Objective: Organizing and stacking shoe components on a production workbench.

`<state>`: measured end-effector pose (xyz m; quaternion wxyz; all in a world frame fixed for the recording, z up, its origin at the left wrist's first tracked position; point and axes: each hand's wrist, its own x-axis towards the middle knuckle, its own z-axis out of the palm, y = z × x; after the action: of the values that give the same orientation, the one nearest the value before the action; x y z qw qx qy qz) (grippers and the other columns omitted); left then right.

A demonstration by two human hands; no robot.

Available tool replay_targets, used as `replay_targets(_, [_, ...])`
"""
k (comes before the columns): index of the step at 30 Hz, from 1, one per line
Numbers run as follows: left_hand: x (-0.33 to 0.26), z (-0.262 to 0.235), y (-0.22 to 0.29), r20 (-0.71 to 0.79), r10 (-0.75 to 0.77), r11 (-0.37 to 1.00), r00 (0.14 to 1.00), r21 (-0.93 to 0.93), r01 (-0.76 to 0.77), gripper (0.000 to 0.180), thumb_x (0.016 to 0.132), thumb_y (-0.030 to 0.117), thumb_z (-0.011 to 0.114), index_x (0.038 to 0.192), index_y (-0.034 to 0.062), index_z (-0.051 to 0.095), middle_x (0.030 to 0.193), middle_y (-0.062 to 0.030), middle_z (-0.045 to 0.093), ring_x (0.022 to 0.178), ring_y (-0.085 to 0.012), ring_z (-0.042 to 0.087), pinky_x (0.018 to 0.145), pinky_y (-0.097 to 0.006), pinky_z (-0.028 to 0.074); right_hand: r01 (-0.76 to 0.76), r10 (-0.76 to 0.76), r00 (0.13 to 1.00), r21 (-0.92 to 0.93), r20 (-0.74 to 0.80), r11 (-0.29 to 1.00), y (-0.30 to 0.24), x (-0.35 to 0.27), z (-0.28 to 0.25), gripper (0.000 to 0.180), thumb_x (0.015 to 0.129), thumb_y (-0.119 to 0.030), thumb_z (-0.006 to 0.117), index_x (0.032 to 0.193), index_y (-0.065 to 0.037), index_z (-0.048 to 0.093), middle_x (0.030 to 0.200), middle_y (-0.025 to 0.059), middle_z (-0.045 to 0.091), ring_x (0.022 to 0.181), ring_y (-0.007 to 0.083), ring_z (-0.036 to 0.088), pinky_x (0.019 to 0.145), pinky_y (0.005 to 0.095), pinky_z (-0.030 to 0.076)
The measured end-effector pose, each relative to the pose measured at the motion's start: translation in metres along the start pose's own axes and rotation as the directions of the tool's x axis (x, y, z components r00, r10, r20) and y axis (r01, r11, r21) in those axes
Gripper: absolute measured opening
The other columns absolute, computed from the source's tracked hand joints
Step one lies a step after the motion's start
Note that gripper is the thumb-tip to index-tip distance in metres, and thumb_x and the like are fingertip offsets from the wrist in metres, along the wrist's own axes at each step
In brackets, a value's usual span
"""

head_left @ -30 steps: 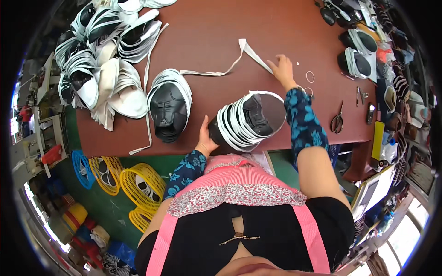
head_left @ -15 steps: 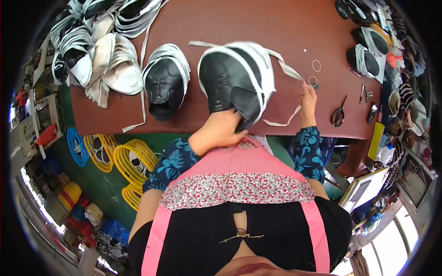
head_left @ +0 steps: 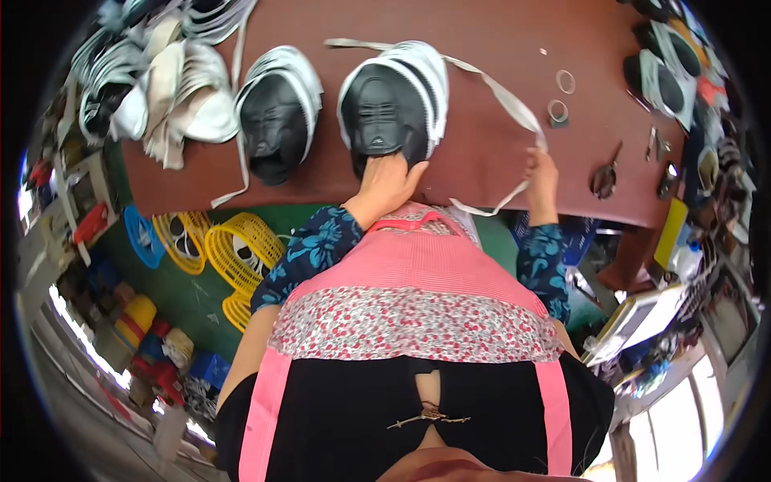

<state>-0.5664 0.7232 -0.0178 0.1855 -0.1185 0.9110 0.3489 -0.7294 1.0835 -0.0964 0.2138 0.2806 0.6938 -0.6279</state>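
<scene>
A stack of black and white shoe uppers stands on the brown table in front of me, its toe end pointing away. My left hand grips its near end, fingers tucked into the opening and thumb out to the right. Behind the stack runs a long off-white fabric strip. My right hand is closed on that strip to the right of the stack, and its loose end curls back along the table's front edge. To the left sits a second stack of black uppers, with another strip beside it.
White and grey upper pieces are heaped at the far left. Scissors, two pale rings and small tools lie on the table at the right. Yellow baskets stand on the green floor below its left edge.
The stack under my left hand has come down from a raised, tilted pose and straightened on the table. My right hand keeps hold of the strip. The whole view has shifted a little.
</scene>
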Motion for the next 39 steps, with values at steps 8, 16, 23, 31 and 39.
replay_targets(8, [-0.001,0.000,0.000,-0.114,0.166,0.984,0.980,-0.049,-0.172,0.050,0.109,0.037,0.068,0.135,-0.0054,0.072,0.126,-0.0337,0.074,0.118,-0.0517,0.070,0.105,-0.059,0.051,0.533,-0.626,0.774,-0.630,0.094,0.564,0.043,-0.031,0.022,0.034,0.112,-0.035,0.069,0.109,-0.001,0.077,0.116,0.0253,0.074,0.107,0.0434,0.073,0.095,0.0513,0.057])
replay_targets(16, [0.004,0.012,0.004,-0.094,0.243,0.966,0.965,0.111,-0.233,0.074,0.107,0.033,0.069,0.158,-0.0169,0.047,0.160,-0.0443,0.049,0.153,-0.0584,0.044,0.130,-0.061,0.032,0.311,-0.673,0.721,-0.789,-0.168,0.530,-0.029,0.145,-0.025,0.047,0.090,-0.043,0.092,0.108,-0.003,0.075,0.097,0.0155,0.081,0.088,0.0349,0.078,0.086,0.0463,0.061])
replay_targets(23, [0.001,0.000,0.008,-0.335,0.114,0.985,0.935,-0.088,-0.151,0.069,0.110,0.033,0.064,0.160,-0.0119,0.049,0.164,-0.0384,0.048,0.156,-0.0562,0.040,0.131,-0.057,0.030,0.522,-0.539,0.839,-0.383,0.071,0.762,-0.081,0.016,0.104,0.026,0.102,-0.022,0.084,0.113,0.000,0.077,0.090,0.0051,0.077,0.082,0.0107,0.071,0.073,0.0286,0.058])
replay_targets(31, [0.009,0.012,-0.015,-0.328,0.172,0.983,0.929,-0.010,-0.186,0.049,0.106,0.025,0.068,0.141,-0.0096,0.065,0.136,-0.0330,0.069,0.120,-0.0513,0.068,0.106,-0.054,0.055,0.719,-0.416,0.691,-0.623,0.592,0.308,-0.034,-0.060,0.252,0.043,0.108,-0.048,0.066,0.103,-0.006,0.064,0.093,0.0266,0.077,0.089,0.0530,0.074,0.075,0.0624,0.058])
replay_targets(39, [0.009,0.003,-0.010,-0.461,0.208,0.971,0.862,-0.010,-0.239,0.043,0.105,0.024,0.069,0.136,-0.0069,0.070,0.132,-0.0314,0.072,0.120,-0.0508,0.069,0.105,-0.055,0.055,0.713,-0.244,0.697,-0.619,0.674,0.329,-0.046,-0.064,0.245,0.043,0.106,-0.052,0.068,0.107,-0.010,0.071,0.090,0.0257,0.077,0.091,0.0544,0.074,0.080,0.0625,0.059])
